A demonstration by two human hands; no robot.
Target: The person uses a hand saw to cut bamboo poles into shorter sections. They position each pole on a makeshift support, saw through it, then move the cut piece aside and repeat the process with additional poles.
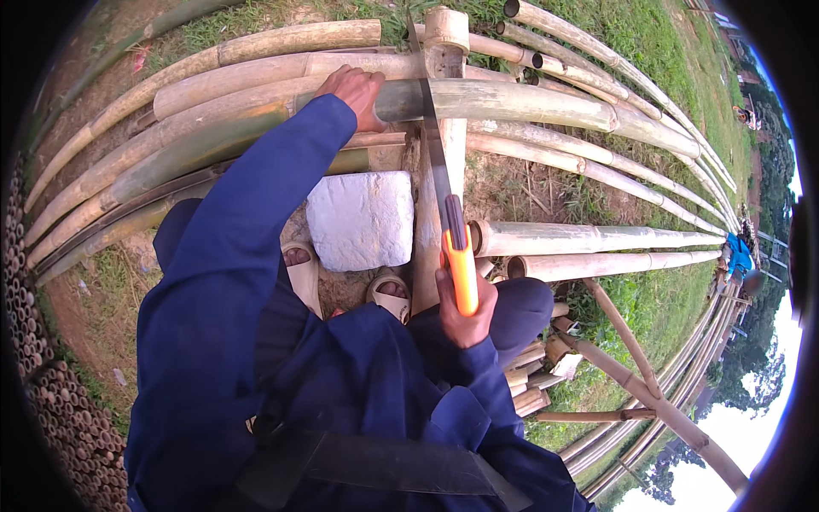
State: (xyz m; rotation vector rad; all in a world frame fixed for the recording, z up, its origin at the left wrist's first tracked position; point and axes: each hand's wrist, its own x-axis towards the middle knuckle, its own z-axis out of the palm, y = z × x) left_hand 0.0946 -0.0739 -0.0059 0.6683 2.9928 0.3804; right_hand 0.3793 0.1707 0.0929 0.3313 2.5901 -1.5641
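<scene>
My right hand (467,309) is wrapped round the orange and black handle of a hand saw (438,154). Its long blade runs away from me and crosses a thick greenish bamboo pole (520,102). How deep the teeth sit in the bamboo I cannot tell. Just left of the blade, my left hand (357,94) presses on the same pole, its fingers partly hidden behind the wrist and sleeve. Under the pole, near the blade, stands an upright bamboo support (447,51) with a notched top.
A whitish block (362,220) sits between my sandalled feet. Several bamboo poles (256,72) lie at the left, others (597,239) at the right. Short offcuts (531,380) are heaped by my right knee. Stacked bamboo pieces (68,435) line the left edge, and slanted poles (657,418) stand lower right.
</scene>
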